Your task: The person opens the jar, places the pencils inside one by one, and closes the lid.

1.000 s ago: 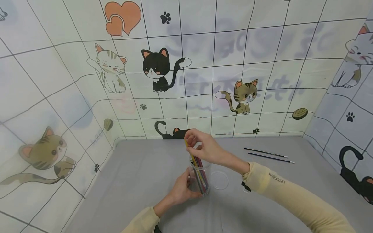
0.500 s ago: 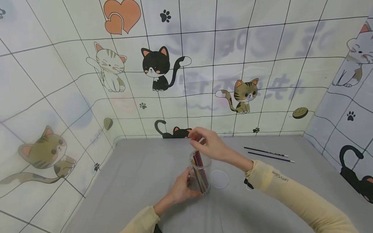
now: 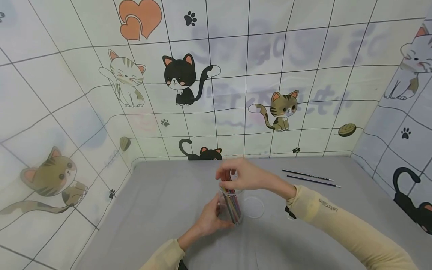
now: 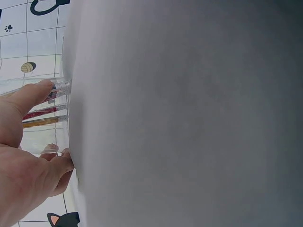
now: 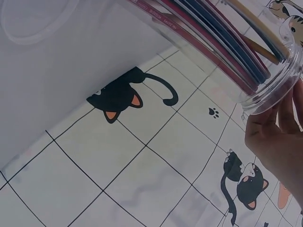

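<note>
A clear plastic jar [image 3: 222,204] of coloured pencils [image 3: 233,208] stands slightly tilted on the grey table. My left hand [image 3: 212,217] grips it low down, thumb on the near side and fingers round the far side, as the left wrist view also shows for the jar [image 4: 35,142]. Over the jar's mouth is my right hand [image 3: 244,174], with bent fingers right at the rim and no pencil seen between them. In the right wrist view the pencils' ends [image 5: 258,80] lie inside the rim [image 5: 270,97], with the fingertips partly hidden behind it.
A clear round lid [image 3: 254,198] lies flat just right of the jar. Farther back on the right, two dark pencils, the rear one [image 3: 307,175] and the front one [image 3: 314,181], lie side by side. A cat-print cloth wall [image 3: 229,131] rises behind the table.
A yellow pencil that my right hand held above the jar is now down inside it. The right hand rose a little, then lowered to the mouth. My left hand stays put.
</note>
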Demonstrator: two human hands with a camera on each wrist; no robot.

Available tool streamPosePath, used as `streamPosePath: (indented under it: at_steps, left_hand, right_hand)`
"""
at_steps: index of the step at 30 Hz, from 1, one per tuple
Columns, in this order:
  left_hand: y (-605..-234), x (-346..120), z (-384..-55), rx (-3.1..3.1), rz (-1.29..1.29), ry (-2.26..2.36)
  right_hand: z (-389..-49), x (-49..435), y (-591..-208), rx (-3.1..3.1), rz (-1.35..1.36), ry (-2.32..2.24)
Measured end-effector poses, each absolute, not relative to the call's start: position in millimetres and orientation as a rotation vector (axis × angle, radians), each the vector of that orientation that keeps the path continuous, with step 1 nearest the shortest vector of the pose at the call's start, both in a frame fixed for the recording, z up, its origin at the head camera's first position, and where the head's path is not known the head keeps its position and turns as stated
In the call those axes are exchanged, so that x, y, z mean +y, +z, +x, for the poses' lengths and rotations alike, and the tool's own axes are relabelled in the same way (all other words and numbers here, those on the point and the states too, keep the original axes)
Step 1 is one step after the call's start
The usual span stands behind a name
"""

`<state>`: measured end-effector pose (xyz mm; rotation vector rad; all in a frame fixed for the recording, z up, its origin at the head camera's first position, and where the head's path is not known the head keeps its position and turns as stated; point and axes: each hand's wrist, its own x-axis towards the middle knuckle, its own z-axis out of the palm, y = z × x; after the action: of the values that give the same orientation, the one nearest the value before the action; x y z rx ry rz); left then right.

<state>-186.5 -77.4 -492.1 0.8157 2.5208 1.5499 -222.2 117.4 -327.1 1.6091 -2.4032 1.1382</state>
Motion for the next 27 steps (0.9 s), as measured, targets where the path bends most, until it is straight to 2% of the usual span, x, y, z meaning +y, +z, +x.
streamPosePath:
  at_steps: [3,10,19,27]
  left_hand:
    - [-492,-78,-186,2.516,0.826,1.554]
    - [-493,-77,-188,2.518,0.826,1.564]
    - [-492,-77,-188,2.539,0.824,1.531]
    - [-492,-76,-187,2.555,0.833,1.529]
  right_hand:
    - [-221,116,-326,-2.451,1.611,1.114]
    - [-220,117,-323,-2.531,1.389,1.175]
    - [-226,120,-324,-2.385,1.322,1.125]
    - [-237,146,-324,-2.405,1.157,1.267]
